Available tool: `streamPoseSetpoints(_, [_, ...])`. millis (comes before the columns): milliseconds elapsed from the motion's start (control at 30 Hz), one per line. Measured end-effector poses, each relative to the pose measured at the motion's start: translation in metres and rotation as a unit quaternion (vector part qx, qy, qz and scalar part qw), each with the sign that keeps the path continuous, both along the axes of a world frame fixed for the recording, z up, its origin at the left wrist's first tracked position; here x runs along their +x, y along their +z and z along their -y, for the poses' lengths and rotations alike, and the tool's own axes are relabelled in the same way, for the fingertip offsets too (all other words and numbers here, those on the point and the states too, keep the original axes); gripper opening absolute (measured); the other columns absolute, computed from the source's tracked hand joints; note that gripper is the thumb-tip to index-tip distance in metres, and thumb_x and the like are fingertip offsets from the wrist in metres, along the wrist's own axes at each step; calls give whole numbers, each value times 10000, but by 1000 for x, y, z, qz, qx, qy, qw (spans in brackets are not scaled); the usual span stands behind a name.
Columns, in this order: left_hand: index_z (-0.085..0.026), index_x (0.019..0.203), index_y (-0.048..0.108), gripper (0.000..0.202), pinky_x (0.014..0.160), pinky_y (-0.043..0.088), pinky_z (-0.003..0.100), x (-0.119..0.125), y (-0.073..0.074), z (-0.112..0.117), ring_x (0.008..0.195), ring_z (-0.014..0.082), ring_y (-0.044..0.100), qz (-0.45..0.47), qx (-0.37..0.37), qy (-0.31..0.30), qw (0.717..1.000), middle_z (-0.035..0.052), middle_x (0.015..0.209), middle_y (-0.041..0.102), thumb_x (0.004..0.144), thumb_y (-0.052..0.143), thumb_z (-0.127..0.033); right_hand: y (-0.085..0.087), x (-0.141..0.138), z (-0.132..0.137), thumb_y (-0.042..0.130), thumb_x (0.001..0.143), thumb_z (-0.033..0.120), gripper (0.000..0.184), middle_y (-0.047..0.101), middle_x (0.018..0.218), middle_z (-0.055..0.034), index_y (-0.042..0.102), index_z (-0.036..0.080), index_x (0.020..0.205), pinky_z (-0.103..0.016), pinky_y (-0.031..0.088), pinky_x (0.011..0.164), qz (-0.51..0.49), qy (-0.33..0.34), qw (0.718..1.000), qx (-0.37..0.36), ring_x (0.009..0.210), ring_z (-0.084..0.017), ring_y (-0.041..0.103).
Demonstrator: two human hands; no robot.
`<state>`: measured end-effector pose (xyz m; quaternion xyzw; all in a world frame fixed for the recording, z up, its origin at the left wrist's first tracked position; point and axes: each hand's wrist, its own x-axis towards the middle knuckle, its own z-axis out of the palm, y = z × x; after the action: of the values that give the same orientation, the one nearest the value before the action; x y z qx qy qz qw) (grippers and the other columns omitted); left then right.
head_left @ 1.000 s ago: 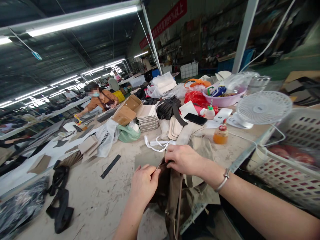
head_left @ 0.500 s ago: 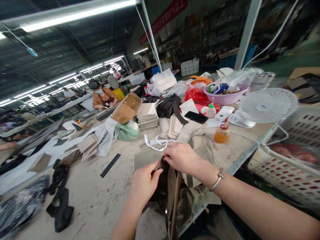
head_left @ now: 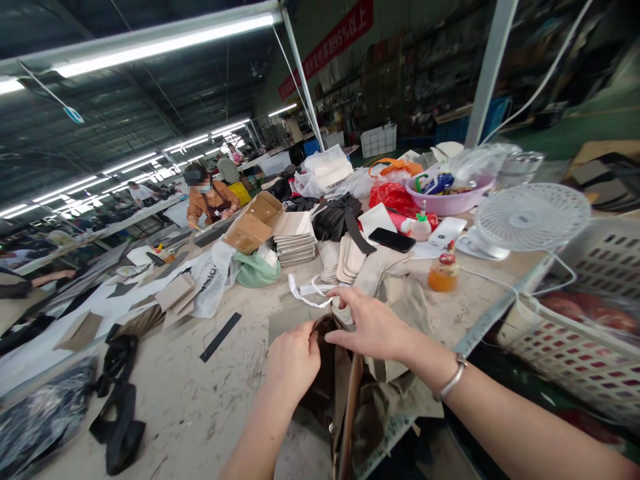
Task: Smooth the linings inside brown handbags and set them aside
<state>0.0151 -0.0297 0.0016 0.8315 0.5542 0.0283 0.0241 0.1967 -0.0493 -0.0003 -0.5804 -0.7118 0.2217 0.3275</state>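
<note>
A dark brown fabric bag (head_left: pixel 321 387) with a brown strap (head_left: pixel 353 400) hangs over the table's near edge. My left hand (head_left: pixel 294 360) is closed on its upper edge, the fingertips partly hidden behind the cloth. Just to the right, my right hand (head_left: pixel 373 323) is open, thumb and forefinger spread apart over the bag's top edge. Crumpled olive-grey cloth (head_left: pixel 407 307) lies beyond the right wrist. A white ribbon (head_left: pixel 305 297) curls on the table past the fingertips.
On the right stand a glue bottle (head_left: pixel 443 270), a white fan (head_left: pixel 533 217) and a plastic basket (head_left: pixel 565 340). A phone (head_left: pixel 391 239), stacked pale pieces (head_left: pixel 294 237) and a cardboard box (head_left: pixel 253 223) lie farther back. Black webbing (head_left: pixel 120 407) is at left. A co-worker (head_left: pixel 213 200) sits across the table.
My right hand has let go of the bag's edge and its fingers have spread. My left hand still grips the edge, nearly in the same place.
</note>
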Motion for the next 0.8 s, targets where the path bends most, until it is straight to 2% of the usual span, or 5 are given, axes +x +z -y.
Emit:
streamPoseSetpoints(100, [-300,1181,563,300,692,410,277,1,-4,-1,862,204,660,34,6,-14,999,23,990,707,909,440,-328,-6,3,25,693,695,400,809,464,1237,-90,303,253,1388,-356,452,826,-61,-10,998,-11,973,-217,547])
streamPoseSetpoints(267, [-295,966,655,318,598,370,273,4,-2,-3,747,214,664,-9,8,-14,1000,25,814,719,927,373,-437,-17,-8,69,680,707,375,941,301,1396,-88,126,271,1460,-391,350,1043,-92,-20,995,-25,1261,-240,364])
streamPoseSetpoints(367, [-285,974,652,334,579,353,271,7,0,-5,724,212,661,-34,20,-14,999,38,790,714,929,362,-443,-20,-16,83,680,699,374,979,218,1452,-82,80,279,1467,-410,296,1087,-86,-23,995,-40,1342,-250,241])
streamPoseSetpoints(600, [-230,822,647,357,551,341,262,11,-3,-6,687,194,653,-51,50,-17,997,39,744,700,939,347,-384,-19,-17,87,605,697,220,939,247,1449,-71,71,251,1469,-364,277,1107,-106,-7,994,-35,1326,-201,285])
streamPoseSetpoints(800, [-214,850,647,303,577,406,278,15,-6,-8,692,217,659,-49,63,-8,997,46,730,694,924,374,-324,-22,-15,85,492,636,97,933,242,1455,-71,89,220,1468,-349,257,1117,-101,-14,995,-21,1332,-180,279])
